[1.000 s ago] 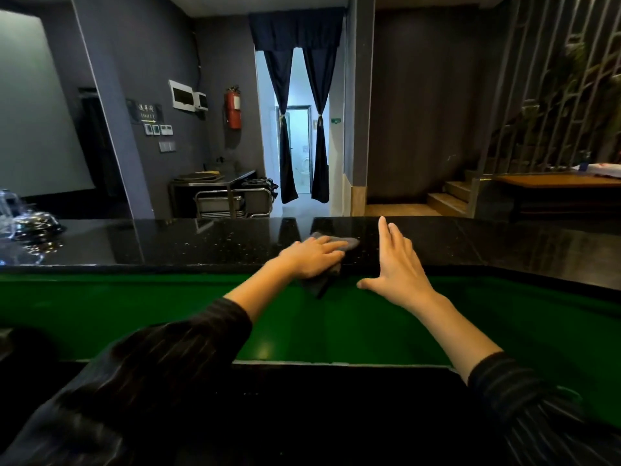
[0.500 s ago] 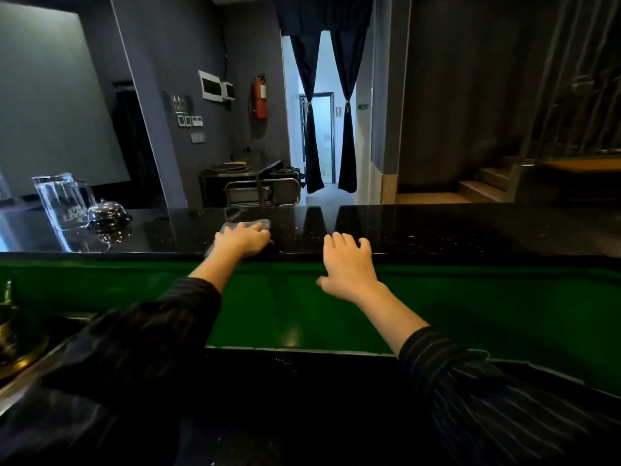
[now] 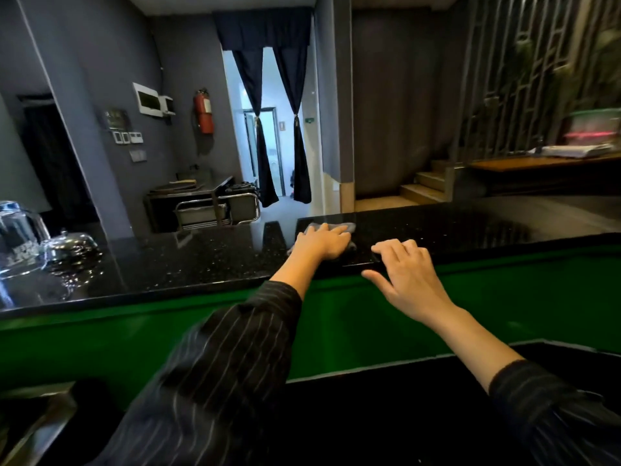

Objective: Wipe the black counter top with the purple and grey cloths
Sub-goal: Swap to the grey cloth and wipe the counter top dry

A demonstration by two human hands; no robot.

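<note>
Black speckled stone forms the desk (image 3: 201, 260), glossy, with reflections of the doorway on it. Below its near edge runs a green panel (image 3: 504, 297).

Left hand (image 3: 321, 243): palm down, fingers together and laid flat on a grey cloth (image 3: 336, 227), pressing it to the desk top. Cloth shows as a strip beyond the fingertips and a small dark fold under the hand at the right side. Cloth lies about mid-span of the desk, toward its far edge. Left forearm bare, dark pinstriped sleeve (image 3: 218, 364) pushed up to the elbow.

Right hand (image 3: 408, 280): empty, fingers spread apart and curled slightly, fingertips resting at the near edge of the desk, thumb out to the left over the green panel. It sits just beside the left hand, not touching it or the cloth.

Only one cloth visible; no purple tint can be made out on it.

Left end of the desk: a clear glass jug (image 3: 15, 230) with a domed metal bell (image 3: 69, 245) just to its right, both well apart from the hands.

Background: red fire extinguisher (image 3: 204, 111) on the grey wall, dark curtains (image 3: 262, 129) tied back at a doorway. Right side of the view is motion-blurred.
</note>
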